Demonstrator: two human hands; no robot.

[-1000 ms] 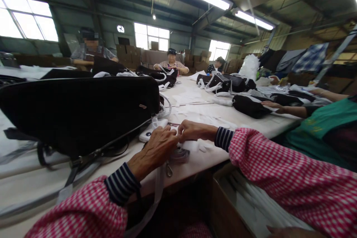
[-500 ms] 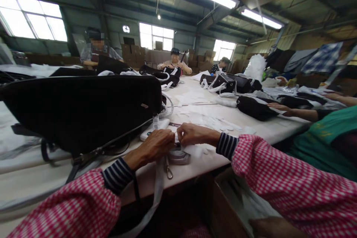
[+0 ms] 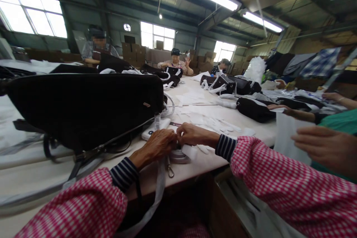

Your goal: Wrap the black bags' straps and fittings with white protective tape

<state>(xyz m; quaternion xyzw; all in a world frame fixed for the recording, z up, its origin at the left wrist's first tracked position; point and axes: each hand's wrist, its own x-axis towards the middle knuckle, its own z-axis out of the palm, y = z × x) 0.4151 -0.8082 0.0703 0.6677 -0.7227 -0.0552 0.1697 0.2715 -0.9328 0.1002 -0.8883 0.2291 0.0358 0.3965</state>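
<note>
My left hand [image 3: 161, 143] and my right hand [image 3: 192, 135] meet at the table edge, fingers pinched together. A long strap wrapped in whitish film [image 3: 160, 184] runs down from under my left hand and over the edge. What sits between the right fingertips is hidden. Below the hands lie a wrapped coil [image 3: 180, 157] and a metal snap hook [image 3: 170, 171]. A white scrap [image 3: 190, 151] hangs by my right fingers. To the left stands a large black bag [image 3: 89, 108], its dark strap trailing towards me. Behind my left hand is a flat white object [image 3: 147, 133].
Paper scraps [image 3: 220, 122] litter the table [image 3: 206, 109]. More black bags [image 3: 252, 109] with wrapped handles lie farther back. Below right stands an open carton [image 3: 223, 204]. A co-worker's hand [image 3: 326, 148] holds a white sheet [image 3: 290, 137] close to my right sleeve. Other people sit across the table.
My two hands stay together in nearly the same place. At right, the co-worker's hand has risen from beside the carton with a white sheet. A person across the table has raised one hand.
</note>
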